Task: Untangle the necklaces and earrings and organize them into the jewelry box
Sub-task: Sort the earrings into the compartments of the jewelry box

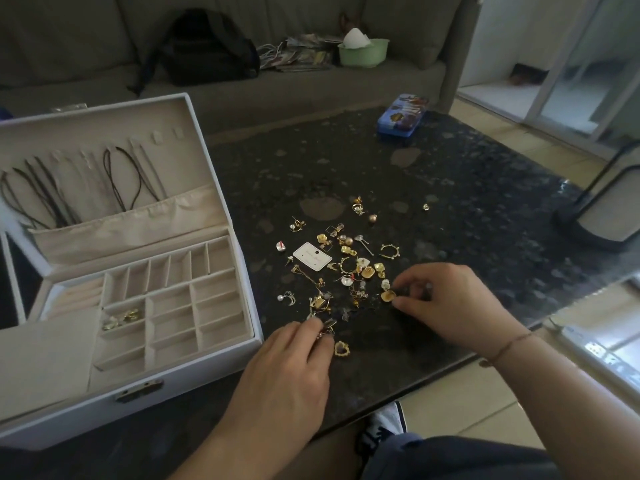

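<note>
Both hands work at the near edge of a dark speckled stone table [450, 188]: the left hand [287, 368] pinches a small earring with curled fingertips, and the right hand [453, 306] pinches a gold earring [388, 295] between thumb and forefinger. Loose earrings [346, 261] lie scattered just beyond them around a white earring card [312, 256], while the open white jewelry box [114, 271] stands left, dark necklaces [45, 195] hung in its lid and two earrings in one compartment. Behind, a grey sofa [311, 81] carries a black backpack [207, 50] and green bowl [363, 51]; a blue tin [403, 116] sits at the far edge.
</note>
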### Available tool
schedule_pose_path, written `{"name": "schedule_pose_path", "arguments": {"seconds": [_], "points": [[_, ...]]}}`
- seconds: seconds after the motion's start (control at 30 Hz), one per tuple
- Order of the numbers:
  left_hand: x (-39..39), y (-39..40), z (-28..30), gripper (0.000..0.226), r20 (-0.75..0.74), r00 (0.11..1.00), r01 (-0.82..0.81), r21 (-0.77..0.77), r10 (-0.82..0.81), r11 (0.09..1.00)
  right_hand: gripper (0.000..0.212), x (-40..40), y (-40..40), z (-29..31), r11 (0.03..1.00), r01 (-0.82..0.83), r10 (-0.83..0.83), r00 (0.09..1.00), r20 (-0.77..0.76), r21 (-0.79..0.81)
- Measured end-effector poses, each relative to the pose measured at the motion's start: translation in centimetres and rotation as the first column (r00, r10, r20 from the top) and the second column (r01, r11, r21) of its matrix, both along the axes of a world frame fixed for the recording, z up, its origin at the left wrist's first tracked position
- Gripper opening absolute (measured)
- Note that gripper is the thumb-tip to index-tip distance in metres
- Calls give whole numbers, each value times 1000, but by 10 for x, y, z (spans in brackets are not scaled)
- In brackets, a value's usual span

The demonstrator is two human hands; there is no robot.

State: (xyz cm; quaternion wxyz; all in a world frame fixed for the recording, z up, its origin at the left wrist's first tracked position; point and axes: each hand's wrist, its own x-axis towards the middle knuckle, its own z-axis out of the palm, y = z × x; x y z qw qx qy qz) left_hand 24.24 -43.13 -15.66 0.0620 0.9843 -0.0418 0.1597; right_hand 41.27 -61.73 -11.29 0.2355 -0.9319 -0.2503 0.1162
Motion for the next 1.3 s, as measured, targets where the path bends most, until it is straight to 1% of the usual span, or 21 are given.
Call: {"name": "schedule_pose_path", "arguments": {"seconds": [0.07,0.13,0.2,0.27,0.33,0.47,0.57,0.77,0.87,0.93,1.07,1.17,1.23,1.3], "points": [[-1,-1,1,33,-22,1000,1,-11,-2,1000,18,-1,3,0,1000,-11,11,1000,-6,13],[-1,-1,2,25,-32,999,1,-23,-2,1000,18,-2,6,0,999,-41,41,999,16,5],[0,-3,3,21,-38,999,-1,-52,-1,999,13,-2,9,0,998,-60,60,998,29,-9],[3,-4,4,24,-35,999,-5,-111,2,994,8,-2,10,1,998,-62,63,998,26,-17],[7,-5,5,30,-27,1000,-16,-176,11,984,9,-2,11,1,996,-81,82,997,14,-47],[15,-7,3,26,21,999,-27,-270,34,963,13,-2,11,3,987,-129,129,992,-6,-97],[16,-8,0,28,41,998,-26,-305,41,952,16,2,13,4,992,-99,101,995,13,-80],[6,-10,-8,33,30,998,-37,-302,48,953,13,8,21,5,1000,-12,12,998,63,11],[-6,-11,-7,32,18,999,-30,-278,37,960,6,8,26,6,998,-22,18,997,71,61],[-16,-10,-6,30,7,1000,-15,-267,18,964,8,4,29,5,996,-48,41,995,94,77],[-25,-6,-9,24,27,999,34,-241,-28,970,11,-4,35,1,989,-119,97,974,207,94],[-24,-4,-12,23,52,998,50,-242,-38,969,11,-6,43,-3,983,-165,138,956,260,82],[-20,-5,-14,25,53,998,42,-241,-30,970,11,-3,50,-5,987,-154,129,939,318,55],[-17,-6,-17,29,34,999,24,-212,-17,977,17,8,62,-5,993,-115,94,926,366,35]]}}
